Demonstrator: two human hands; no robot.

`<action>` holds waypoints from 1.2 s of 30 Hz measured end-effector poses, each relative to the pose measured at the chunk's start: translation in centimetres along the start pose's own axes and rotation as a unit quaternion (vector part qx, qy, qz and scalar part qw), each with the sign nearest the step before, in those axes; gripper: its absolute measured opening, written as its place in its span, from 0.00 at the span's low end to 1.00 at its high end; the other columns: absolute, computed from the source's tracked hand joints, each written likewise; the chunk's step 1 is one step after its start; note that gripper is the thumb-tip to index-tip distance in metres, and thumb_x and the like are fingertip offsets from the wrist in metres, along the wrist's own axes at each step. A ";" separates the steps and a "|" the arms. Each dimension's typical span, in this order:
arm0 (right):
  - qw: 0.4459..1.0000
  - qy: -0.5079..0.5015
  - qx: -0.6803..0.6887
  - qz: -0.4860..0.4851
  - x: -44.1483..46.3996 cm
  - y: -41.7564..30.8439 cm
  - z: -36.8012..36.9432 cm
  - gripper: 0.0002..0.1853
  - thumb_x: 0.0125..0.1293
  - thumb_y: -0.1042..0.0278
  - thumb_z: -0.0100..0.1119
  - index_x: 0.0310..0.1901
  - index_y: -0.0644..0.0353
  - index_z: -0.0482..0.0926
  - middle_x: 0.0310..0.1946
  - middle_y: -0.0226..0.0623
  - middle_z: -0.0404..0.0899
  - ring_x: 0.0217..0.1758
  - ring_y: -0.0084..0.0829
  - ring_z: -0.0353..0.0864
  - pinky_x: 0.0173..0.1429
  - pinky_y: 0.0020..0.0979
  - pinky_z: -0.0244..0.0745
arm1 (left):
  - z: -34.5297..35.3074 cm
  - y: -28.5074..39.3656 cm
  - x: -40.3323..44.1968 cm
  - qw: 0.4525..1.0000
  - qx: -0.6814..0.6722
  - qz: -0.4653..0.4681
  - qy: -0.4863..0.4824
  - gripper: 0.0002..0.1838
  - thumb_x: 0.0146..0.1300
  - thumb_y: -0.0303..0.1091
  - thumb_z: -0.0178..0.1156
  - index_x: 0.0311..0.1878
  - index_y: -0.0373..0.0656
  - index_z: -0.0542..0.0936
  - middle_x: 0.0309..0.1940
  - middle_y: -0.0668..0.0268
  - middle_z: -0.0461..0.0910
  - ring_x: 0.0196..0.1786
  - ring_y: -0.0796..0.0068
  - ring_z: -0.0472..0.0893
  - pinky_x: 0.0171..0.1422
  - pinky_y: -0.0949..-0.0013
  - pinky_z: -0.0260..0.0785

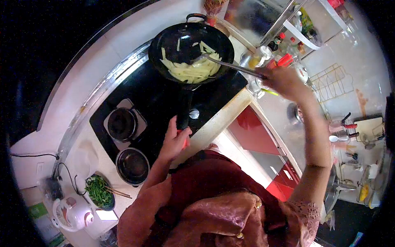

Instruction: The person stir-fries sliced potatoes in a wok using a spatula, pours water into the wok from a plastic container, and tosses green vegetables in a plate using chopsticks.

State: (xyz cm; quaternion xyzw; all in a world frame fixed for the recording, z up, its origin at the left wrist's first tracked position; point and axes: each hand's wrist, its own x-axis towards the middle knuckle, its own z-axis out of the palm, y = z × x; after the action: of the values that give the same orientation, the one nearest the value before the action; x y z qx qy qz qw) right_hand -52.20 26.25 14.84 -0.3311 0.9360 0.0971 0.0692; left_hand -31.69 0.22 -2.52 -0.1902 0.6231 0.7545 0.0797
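Observation:
A black wok (pixel 164 45) sits on the far right part of the black stove (pixel 142 88). Pale strips of cut vegetable (pixel 189 72) lie heaped in the near side of its bowl, with a few scattered further up. My left hand (pixel 175 142) is wrapped round the red end of the wok's long handle. In my right hand (pixel 284 82) is the shaft of a metal spatula (pixel 236 67), reaching in from the right. Its head is in among the strips, partly covered.
A small black pan (pixel 122 123) stands on the left burner, with a round dark lidded pot (pixel 132 166) nearer me. Chopped greens with chopsticks fill a bowl (pixel 100 191) at left. Bottles and jars (pixel 284 43) line the right counter. A wire rack (pixel 331 82) is beyond my right arm.

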 end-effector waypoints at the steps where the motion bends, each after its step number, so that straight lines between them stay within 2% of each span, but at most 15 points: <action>1: 0.999 0.026 0.015 -0.032 -1.4 0.6 -2.1 0.23 0.57 0.66 0.60 0.57 0.47 0.74 0.35 0.41 0.81 0.36 0.43 0.81 0.40 0.41 0.74 | 0.1 -0.1 0.1 1.000 -0.003 0.000 -0.003 0.34 0.64 0.29 0.52 0.69 0.42 0.47 0.32 0.60 0.75 0.21 0.79 0.72 0.23 0.74 0.65; 5: 0.999 -0.028 -0.025 0.003 -5.4 1.2 -8.8 0.24 0.54 0.68 0.62 0.56 0.49 0.75 0.32 0.40 0.82 0.35 0.41 0.81 0.42 0.39 0.73 | -0.2 -0.2 0.3 1.000 0.001 0.002 -0.013 0.34 0.65 0.28 0.52 0.70 0.44 0.47 0.33 0.59 0.75 0.21 0.78 0.72 0.22 0.74 0.64; 8: 0.998 -0.003 -0.002 -0.067 -3.4 1.7 -6.6 0.24 0.53 0.69 0.61 0.55 0.50 0.75 0.34 0.41 0.81 0.38 0.42 0.80 0.45 0.39 0.73 | -0.1 -0.3 0.3 1.000 0.005 0.010 -0.014 0.34 0.65 0.29 0.52 0.70 0.44 0.47 0.32 0.60 0.75 0.20 0.78 0.72 0.21 0.75 0.63; 10: 0.996 -0.039 0.069 -0.040 -0.4 1.0 -3.6 0.20 0.56 0.66 0.59 0.53 0.54 0.75 0.37 0.44 0.80 0.42 0.44 0.78 0.47 0.39 0.72 | -0.2 -0.5 0.3 1.000 0.004 0.020 -0.016 0.34 0.65 0.29 0.52 0.69 0.43 0.47 0.32 0.60 0.75 0.20 0.78 0.72 0.21 0.75 0.63; 11: 0.991 0.046 0.044 -0.115 1.8 3.1 0.5 0.19 0.58 0.64 0.58 0.52 0.56 0.75 0.39 0.44 0.80 0.43 0.45 0.79 0.47 0.42 0.72 | -0.2 -0.6 0.4 0.999 0.002 0.025 -0.019 0.34 0.65 0.29 0.52 0.69 0.42 0.47 0.32 0.60 0.75 0.20 0.78 0.72 0.21 0.75 0.63; 12: 0.998 -0.010 0.019 -0.067 2.7 0.8 -0.2 0.18 0.59 0.63 0.57 0.52 0.55 0.75 0.39 0.44 0.80 0.43 0.45 0.79 0.46 0.43 0.73 | -0.3 -0.6 0.4 0.999 0.000 0.030 -0.021 0.33 0.65 0.29 0.52 0.69 0.42 0.47 0.32 0.61 0.75 0.20 0.78 0.72 0.21 0.75 0.63; 14: 1.000 -0.004 -0.029 -0.003 4.8 -1.8 0.7 0.17 0.60 0.61 0.57 0.51 0.54 0.76 0.38 0.42 0.81 0.43 0.44 0.80 0.45 0.43 0.74 | -0.1 -0.6 0.2 1.000 -0.002 0.019 -0.006 0.34 0.65 0.29 0.52 0.69 0.41 0.47 0.31 0.61 0.75 0.20 0.79 0.72 0.21 0.75 0.63; 18: 0.995 0.097 0.036 -0.007 8.1 -2.0 2.8 0.18 0.62 0.58 0.55 0.53 0.52 0.74 0.35 0.43 0.81 0.41 0.45 0.81 0.43 0.46 0.74 | -0.1 -0.8 0.3 1.000 -0.001 0.015 0.008 0.34 0.64 0.30 0.52 0.69 0.40 0.46 0.32 0.60 0.75 0.20 0.79 0.72 0.21 0.76 0.63; 21: 0.995 0.078 0.045 0.047 10.7 -4.0 4.2 0.19 0.62 0.59 0.55 0.55 0.51 0.72 0.34 0.47 0.81 0.39 0.48 0.81 0.43 0.46 0.74 | -0.3 -0.6 0.6 1.000 0.000 0.011 -0.011 0.35 0.64 0.30 0.52 0.69 0.40 0.46 0.32 0.60 0.76 0.20 0.79 0.72 0.21 0.76 0.63; 22: 0.996 0.079 0.038 0.029 10.4 -4.6 4.6 0.21 0.62 0.61 0.55 0.57 0.52 0.72 0.33 0.50 0.80 0.38 0.49 0.81 0.43 0.47 0.73 | -0.2 -0.4 0.6 1.000 0.004 0.011 -0.008 0.35 0.64 0.29 0.52 0.69 0.40 0.46 0.32 0.60 0.76 0.20 0.79 0.72 0.21 0.76 0.63; 25: 0.993 0.053 0.088 -0.062 7.3 -3.8 4.7 0.22 0.62 0.62 0.55 0.58 0.53 0.71 0.33 0.50 0.80 0.38 0.49 0.81 0.44 0.46 0.73 | -0.2 -0.4 0.2 1.000 0.013 0.010 -0.004 0.34 0.65 0.29 0.52 0.69 0.40 0.46 0.32 0.60 0.76 0.20 0.79 0.72 0.22 0.76 0.63; 28: 0.992 -0.019 0.094 -0.087 2.9 -1.8 0.9 0.22 0.61 0.62 0.57 0.58 0.54 0.72 0.37 0.46 0.80 0.39 0.45 0.80 0.44 0.41 0.73 | -0.3 -0.5 0.5 0.999 0.020 0.018 -0.018 0.34 0.65 0.29 0.52 0.69 0.39 0.46 0.32 0.61 0.75 0.20 0.79 0.72 0.22 0.75 0.63; 31: 0.994 0.032 0.069 -0.077 -1.7 0.0 -4.6 0.20 0.58 0.64 0.59 0.54 0.49 0.76 0.38 0.42 0.82 0.39 0.43 0.81 0.44 0.42 0.75 | -0.1 -0.2 0.4 1.000 0.014 0.015 -0.013 0.35 0.65 0.31 0.51 0.70 0.39 0.45 0.32 0.62 0.74 0.20 0.80 0.70 0.21 0.76 0.63; 33: 0.998 -0.023 0.057 -0.005 -3.9 -0.1 -8.9 0.20 0.56 0.64 0.61 0.52 0.51 0.77 0.36 0.41 0.82 0.39 0.43 0.81 0.43 0.41 0.75 | 0.0 -0.2 0.2 1.000 0.013 0.011 -0.007 0.36 0.66 0.30 0.51 0.70 0.39 0.44 0.32 0.62 0.74 0.20 0.80 0.70 0.21 0.76 0.63; 36: 0.997 -0.056 -0.033 -0.043 -4.3 -0.2 -10.4 0.16 0.57 0.63 0.59 0.48 0.54 0.78 0.33 0.42 0.81 0.38 0.44 0.80 0.44 0.42 0.74 | -0.3 -0.5 0.4 0.999 0.025 0.030 -0.020 0.37 0.66 0.30 0.51 0.71 0.39 0.41 0.32 0.61 0.74 0.20 0.80 0.69 0.21 0.76 0.63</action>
State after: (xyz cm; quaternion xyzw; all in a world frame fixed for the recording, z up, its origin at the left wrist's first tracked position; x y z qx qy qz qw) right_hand -49.44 26.33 25.74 -0.3667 0.9120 0.1434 0.1149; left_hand -31.84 0.01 -3.21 -0.1539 0.6454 0.7445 0.0746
